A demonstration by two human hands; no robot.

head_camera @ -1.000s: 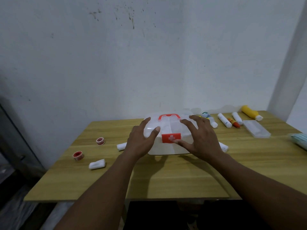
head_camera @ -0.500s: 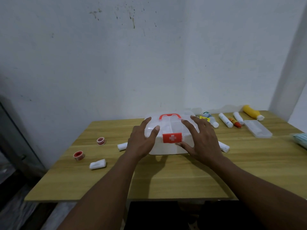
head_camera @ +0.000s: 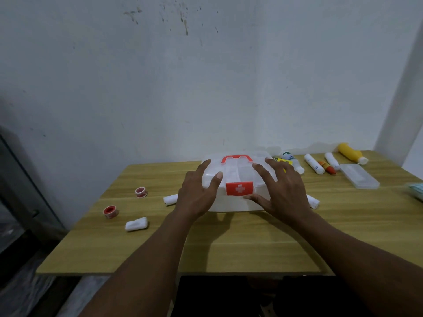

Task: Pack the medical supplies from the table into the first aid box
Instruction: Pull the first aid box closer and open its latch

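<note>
A translucent white first aid box (head_camera: pixel 235 173) with a red handle and a red cross latch stands closed at the table's middle. My left hand (head_camera: pixel 198 191) rests on its left side with fingers spread over the lid. My right hand (head_camera: pixel 279 187) lies spread over its right side, thumb just under the latch. Two red tape rolls (head_camera: pixel 111 212) (head_camera: pixel 141 192) and two white gauze rolls (head_camera: pixel 136 224) (head_camera: pixel 170 199) lie to the left. Another gauze roll (head_camera: pixel 313 201) shows behind my right hand.
At the back right of the wooden table (head_camera: pixel 229 243) lie a small bottle (head_camera: pixel 294 162), white tubes (head_camera: pixel 314 164), an orange tube (head_camera: pixel 326 167), a yellow bottle (head_camera: pixel 351 153) and a clear flat case (head_camera: pixel 359 179). Face masks (head_camera: pixel 416 189) sit at the right edge. The wall is close behind.
Both hands have stayed on the box; my right hand has shifted slightly. The box has not visibly moved.
</note>
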